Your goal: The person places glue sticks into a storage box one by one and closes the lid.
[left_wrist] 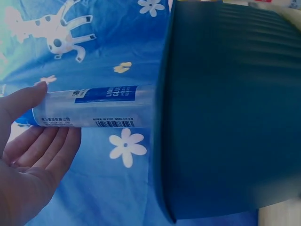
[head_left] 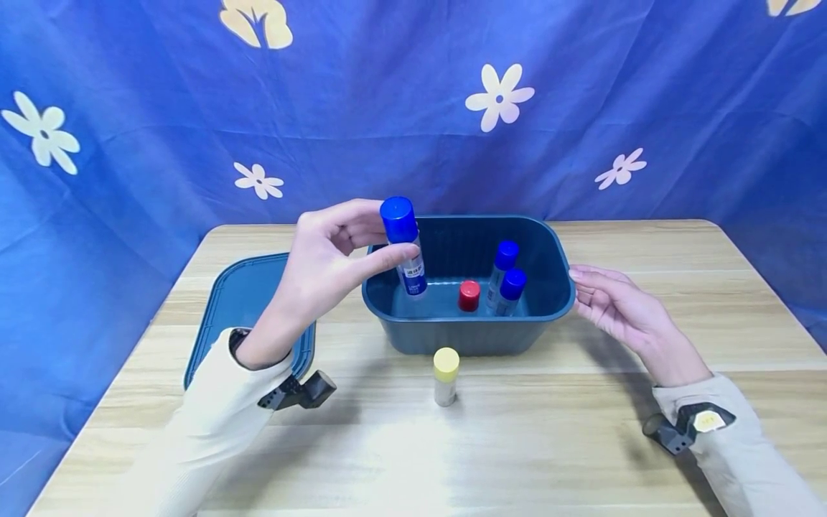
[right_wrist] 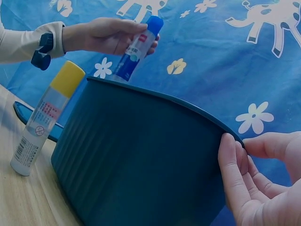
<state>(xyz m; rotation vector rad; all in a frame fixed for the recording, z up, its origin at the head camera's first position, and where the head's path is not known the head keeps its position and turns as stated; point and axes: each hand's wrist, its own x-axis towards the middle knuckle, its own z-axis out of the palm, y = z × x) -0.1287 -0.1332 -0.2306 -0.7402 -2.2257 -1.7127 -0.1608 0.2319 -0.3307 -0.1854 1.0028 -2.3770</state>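
Head view, wooden table [head_left: 549, 445], flowered blue cloth [head_left: 388, 108], hands [head_left: 326, 262] gripping bottle [head_left: 414, 276] and bin [head_left: 465, 339]

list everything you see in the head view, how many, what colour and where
Tub: 1, dark teal, on the table
Lid: 1, dark teal, left of the tub, partly behind the left arm
Held bottle: 1, clear with blue cap, in the left hand at the tub's left end
Blue-capped bottles: 2, clear bodies, inside the tub, right side
Red cap: 1, red, inside the tub
Yellow-capped bottle: 1, clear body, upright in front of the tub
Table: 1, light wood, underneath
Curtain: blue, pale flowers, behind
Wrist devices: 2, black, one per wrist
Sleeves: 2, off-white
Left hand: 1, gripping the held bottle
Right hand: 1, at the tub's right rim
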